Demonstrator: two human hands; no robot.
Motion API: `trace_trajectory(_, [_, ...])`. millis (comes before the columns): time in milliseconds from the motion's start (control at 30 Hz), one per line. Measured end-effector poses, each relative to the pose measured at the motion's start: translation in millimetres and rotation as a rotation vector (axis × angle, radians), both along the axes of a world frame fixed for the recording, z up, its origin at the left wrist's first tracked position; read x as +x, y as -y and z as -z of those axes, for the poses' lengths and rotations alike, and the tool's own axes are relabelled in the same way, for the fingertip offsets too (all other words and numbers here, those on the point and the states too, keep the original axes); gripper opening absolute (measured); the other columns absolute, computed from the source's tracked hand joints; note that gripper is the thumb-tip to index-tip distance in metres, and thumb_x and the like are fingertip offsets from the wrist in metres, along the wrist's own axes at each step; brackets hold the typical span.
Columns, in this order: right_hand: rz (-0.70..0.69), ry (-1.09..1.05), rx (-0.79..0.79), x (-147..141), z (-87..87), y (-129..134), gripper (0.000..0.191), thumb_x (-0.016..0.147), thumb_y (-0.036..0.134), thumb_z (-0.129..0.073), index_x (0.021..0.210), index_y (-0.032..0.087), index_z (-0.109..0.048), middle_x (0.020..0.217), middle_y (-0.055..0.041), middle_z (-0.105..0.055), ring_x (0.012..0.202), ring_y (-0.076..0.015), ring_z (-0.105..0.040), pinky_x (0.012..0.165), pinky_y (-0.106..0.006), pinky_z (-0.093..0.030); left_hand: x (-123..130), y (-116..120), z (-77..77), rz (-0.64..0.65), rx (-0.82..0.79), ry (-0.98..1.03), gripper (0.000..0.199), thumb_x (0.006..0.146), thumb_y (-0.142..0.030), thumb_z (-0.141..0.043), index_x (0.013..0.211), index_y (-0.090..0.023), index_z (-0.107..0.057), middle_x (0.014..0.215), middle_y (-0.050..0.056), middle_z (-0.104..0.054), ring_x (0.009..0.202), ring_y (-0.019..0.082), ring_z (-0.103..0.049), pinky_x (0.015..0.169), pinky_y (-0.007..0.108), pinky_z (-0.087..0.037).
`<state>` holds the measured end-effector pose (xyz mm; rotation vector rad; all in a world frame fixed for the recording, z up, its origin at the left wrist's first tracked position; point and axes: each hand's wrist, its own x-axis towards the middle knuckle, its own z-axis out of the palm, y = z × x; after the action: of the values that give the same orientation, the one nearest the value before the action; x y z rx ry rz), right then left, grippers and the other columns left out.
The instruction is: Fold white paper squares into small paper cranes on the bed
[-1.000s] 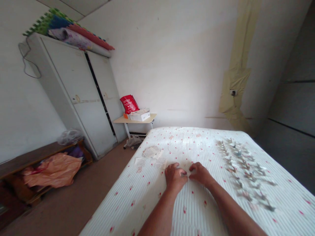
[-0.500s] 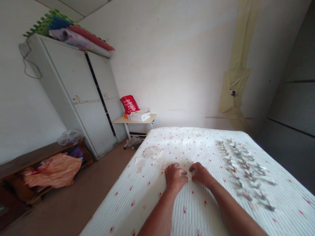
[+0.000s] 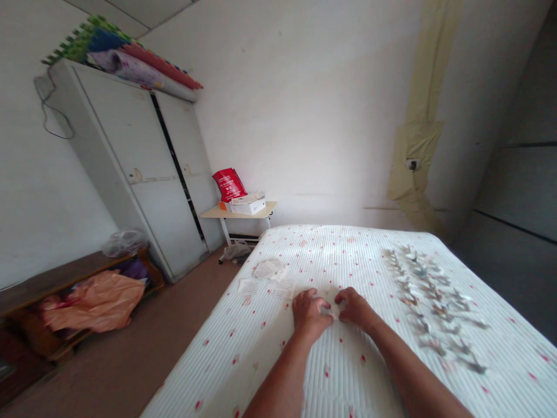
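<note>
Both hands rest low over the middle of a white bed cover (image 3: 278, 348) with red dots. My left hand (image 3: 310, 313) is closed on one side of a small pale piece of paper (image 3: 335, 312). From the other side my right hand (image 3: 351, 306) pinches the same piece, its fingers partly hiding it. Beyond my left hand lie loose printed paper sheets (image 3: 270, 270) and squares (image 3: 284, 289). On the right side of the bed stand several small folded paper figures (image 3: 435, 296) in rows.
At the back left a small table (image 3: 256, 213) carries a red bag (image 3: 229, 184) and a white box (image 3: 249, 206). A grey cabinet (image 3: 130, 157) holds rolled mats (image 3: 139, 69) on top. Left of the bed is a low wooden bench (image 3: 56, 276) with an orange bag (image 3: 96, 302).
The fingertips of my left hand have shifted very slightly around the small paper. My right hand has barely moved.
</note>
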<state>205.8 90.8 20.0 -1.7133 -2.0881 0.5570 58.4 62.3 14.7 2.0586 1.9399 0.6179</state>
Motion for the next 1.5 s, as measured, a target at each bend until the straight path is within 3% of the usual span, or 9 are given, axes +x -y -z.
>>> trace_trajectory(267, [-0.026, -0.025, -0.005, 7.4, 10.4, -8.9, 0.031, 0.054, 0.002, -0.054, 0.081, 0.014, -0.062, 0.094, -0.0067, -0.056, 0.083, -0.0153, -0.056, 0.071, -0.02, -0.042, -3.6, -0.8, 3.6, 0.016, 0.014, 0.025, 0.024, 0.06, -0.03, -0.066, 0.083, -0.034, -0.067, 0.124, -0.005, -0.048, 0.116, 0.018, -0.039, 0.099, 0.032, -0.024])
trace_trajectory(433, [-0.015, -0.066, -0.032, 6.4, 5.9, -7.4, 0.021, 0.061, 0.01, -0.054, 0.081, 0.015, -0.061, 0.092, -0.0061, -0.055, 0.085, -0.0148, -0.056, 0.075, -0.021, -0.041, -3.3, -0.7, 3.9, 0.019, 0.012, 0.017, 0.023, 0.061, -0.03, -0.066, 0.084, -0.034, -0.067, 0.124, -0.005, -0.047, 0.116, 0.018, -0.038, 0.099, 0.031, -0.024])
trace_trajectory(567, [0.006, -0.045, -0.003, -0.1, 3.4, -1.3, 0.023, 0.058, 0.016, -0.061, 0.081, 0.015, -0.06, 0.095, -0.0063, -0.053, 0.084, -0.016, -0.056, 0.072, -0.022, -0.042, -2.5, -1.0, 2.5, 0.017, 0.0, 0.011, 0.024, 0.061, -0.032, -0.067, 0.085, -0.034, -0.067, 0.125, -0.005, -0.046, 0.116, 0.019, -0.039, 0.099, 0.031, -0.023])
trace_trajectory(1033, [-0.04, -0.033, 0.014, 6.5, 3.4, -3.9, 0.03, 0.056, 0.001, -0.051, 0.081, 0.013, -0.062, 0.093, -0.0074, -0.056, 0.081, -0.015, -0.056, 0.071, -0.02, -0.041, -3.6, -2.7, 4.8, 0.019, 0.022, 0.026, 0.026, 0.058, -0.029, -0.067, 0.083, -0.033, -0.067, 0.122, -0.004, -0.049, 0.114, 0.019, -0.041, 0.098, 0.031, -0.025])
trace_trajectory(1300, [0.034, -0.005, 0.065, -3.7, 6.6, 1.1, 0.01, 0.069, 0.019, -0.057, 0.078, 0.016, -0.06, 0.091, -0.0055, -0.055, 0.078, -0.0134, -0.056, 0.066, -0.021, -0.039, -3.6, -2.8, 6.0, 0.028, 0.033, 0.037, 0.024, 0.059, -0.029, -0.067, 0.083, -0.033, -0.067, 0.122, -0.004, -0.048, 0.115, 0.019, -0.04, 0.099, 0.032, -0.024])
trace_trajectory(1500, [0.064, 0.05, 0.091, -9.0, 7.7, 3.5, 0.011, 0.067, 0.016, -0.057, 0.079, 0.015, -0.058, 0.089, -0.0045, -0.053, 0.068, -0.0111, -0.055, 0.059, -0.021, -0.035, -3.5, -1.6, 2.5, 0.024, -0.003, -0.002, 0.026, 0.06, -0.032, -0.067, 0.086, -0.035, -0.066, 0.124, -0.005, -0.046, 0.116, 0.018, -0.039, 0.1, 0.031, -0.023])
